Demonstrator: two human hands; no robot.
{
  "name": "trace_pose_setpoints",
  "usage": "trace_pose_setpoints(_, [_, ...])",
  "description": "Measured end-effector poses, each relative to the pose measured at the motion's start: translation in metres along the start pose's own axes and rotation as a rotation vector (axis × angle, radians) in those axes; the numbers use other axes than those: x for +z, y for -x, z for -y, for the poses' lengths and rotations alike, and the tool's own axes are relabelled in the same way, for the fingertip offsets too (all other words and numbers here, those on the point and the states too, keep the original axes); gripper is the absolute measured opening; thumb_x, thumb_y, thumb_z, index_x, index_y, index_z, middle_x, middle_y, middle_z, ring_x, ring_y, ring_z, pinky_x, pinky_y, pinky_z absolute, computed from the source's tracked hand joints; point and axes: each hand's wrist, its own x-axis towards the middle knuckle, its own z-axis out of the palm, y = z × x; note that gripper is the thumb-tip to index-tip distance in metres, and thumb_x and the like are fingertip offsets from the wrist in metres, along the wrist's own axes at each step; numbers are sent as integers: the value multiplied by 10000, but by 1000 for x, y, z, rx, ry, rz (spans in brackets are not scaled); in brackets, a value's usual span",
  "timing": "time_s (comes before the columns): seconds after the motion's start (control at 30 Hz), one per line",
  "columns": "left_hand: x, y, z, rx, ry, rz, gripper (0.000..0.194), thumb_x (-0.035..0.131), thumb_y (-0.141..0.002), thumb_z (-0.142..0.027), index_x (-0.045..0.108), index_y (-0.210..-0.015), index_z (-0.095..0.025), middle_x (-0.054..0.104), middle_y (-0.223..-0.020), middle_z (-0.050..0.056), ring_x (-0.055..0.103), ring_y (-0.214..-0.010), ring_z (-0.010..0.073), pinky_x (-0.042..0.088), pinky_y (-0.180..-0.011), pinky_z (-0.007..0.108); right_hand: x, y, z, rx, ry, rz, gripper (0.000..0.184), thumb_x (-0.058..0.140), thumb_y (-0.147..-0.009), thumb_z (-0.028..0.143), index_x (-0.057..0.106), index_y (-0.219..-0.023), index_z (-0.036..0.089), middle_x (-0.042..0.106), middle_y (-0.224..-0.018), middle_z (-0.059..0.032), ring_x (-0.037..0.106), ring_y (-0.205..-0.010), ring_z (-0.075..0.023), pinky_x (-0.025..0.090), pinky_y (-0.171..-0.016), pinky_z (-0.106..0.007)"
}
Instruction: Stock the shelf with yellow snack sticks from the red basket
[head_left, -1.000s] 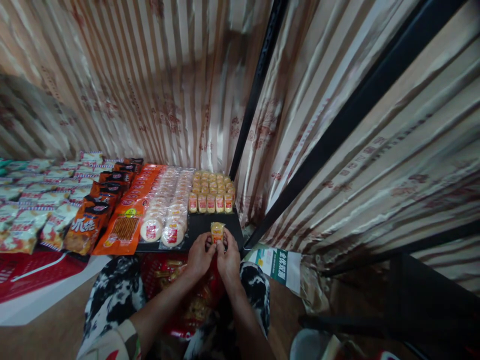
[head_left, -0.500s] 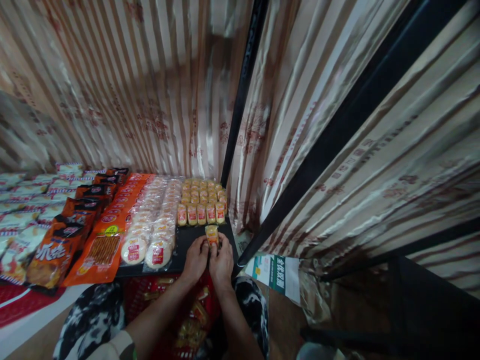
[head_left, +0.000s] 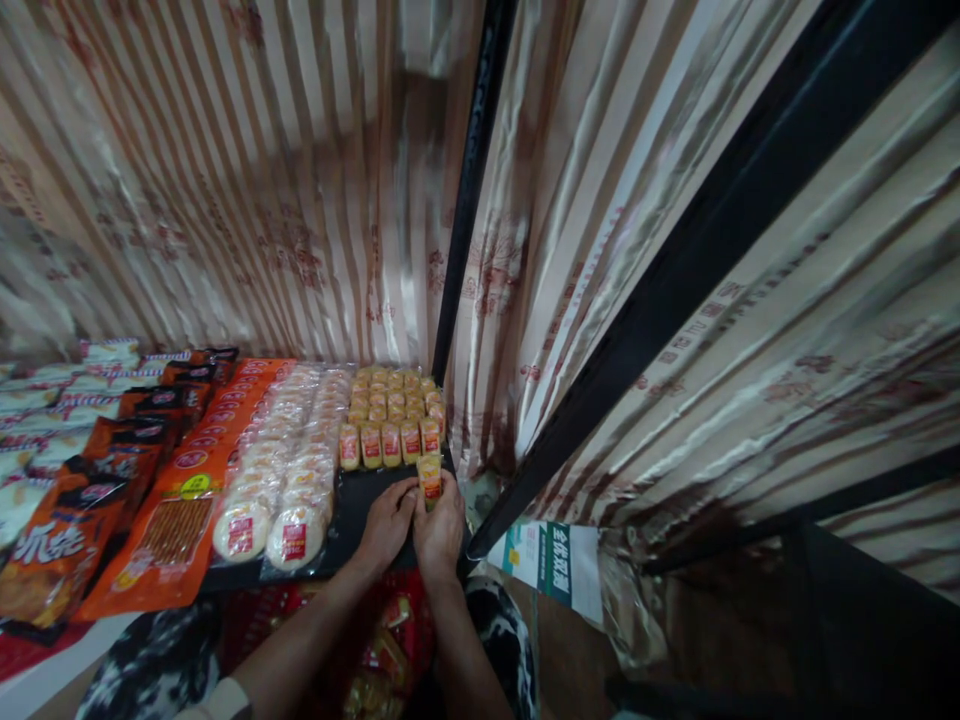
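A small yellow wrapped snack cake (head_left: 429, 478) with a red label stands upright between my hands, over the near right part of the black shelf (head_left: 367, 500). My right hand (head_left: 439, 530) is closed around its lower part. Against its left side, the curled fingers of my left hand (head_left: 388, 520) pinch, with the fingertips partly hidden. Just beyond, similar wrapped snack cakes (head_left: 390, 443) stand in close rows, labels facing me. Below my forearms a red basket (head_left: 259, 615) holds more yellow wrapped pieces.
Left of the cakes lie rows of round white wrapped crackers (head_left: 293, 540), orange stick-snack packs (head_left: 176, 530), orange-and-black bags (head_left: 60, 545) and white bags (head_left: 30, 440). Black posts (head_left: 469, 190) and a pleated curtain (head_left: 322, 200) bound the back and right. A printed sheet (head_left: 559, 565) lies lower right.
The view has shifted, so the shelf goods sit lower and further left. My hands have brought the snack cake closer to the right end of the front row of cakes.
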Motion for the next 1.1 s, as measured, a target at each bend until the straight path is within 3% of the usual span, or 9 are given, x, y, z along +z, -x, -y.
trace_pose_setpoints(0.1, [-1,-5,1,88,-106,-12,321,419,-786,-137,653,-996,-199,673,-995,45,595,-941,169,463,-901,338,1,-2,-2,17,-10,-58,383,436,-822,328,500,-1147,133,607,-1078,-155,541,-1033,-268,404,-892,-390])
trace_pose_setpoints(0.33, [-4,-32,-17,442,-619,-245,383,424,-766,-45,654,-1031,-198,591,-1144,81,462,-1123,237,406,-979,426,3,0,-5,61,-36,-81,471,373,-867,372,454,-1241,98,573,-1176,-203,531,-1101,-278,402,-911,-413])
trace_pose_setpoints(0.5, [4,-55,-19,621,-803,-210,383,443,-852,-146,571,-1194,-261,463,-1360,58,241,-1337,284,305,-1044,517,3,2,-5,51,-69,-96,473,380,-876,368,453,-1254,94,548,-1221,-208,499,-1151,-276,385,-942,-422])
trace_pose_setpoints(0.77, [13,-71,-8,708,-963,-46,469,562,-810,-222,508,-1273,-272,326,-1471,39,120,-1391,303,204,-1097,517,3,4,-6,76,-88,-79,498,367,-891,353,414,-1313,94,485,-1312,-207,444,-1225,-278,349,-995,-443])
trace_pose_setpoints(1.1, [11,-74,-1,721,-984,-40,477,537,-822,-240,486,-1295,-264,351,-1458,45,172,-1385,288,184,-1118,488,2,0,-4,94,-77,-31,528,356,-885,336,371,-1343,74,445,-1352,-215,411,-1260,-294,337,-1007,-453])
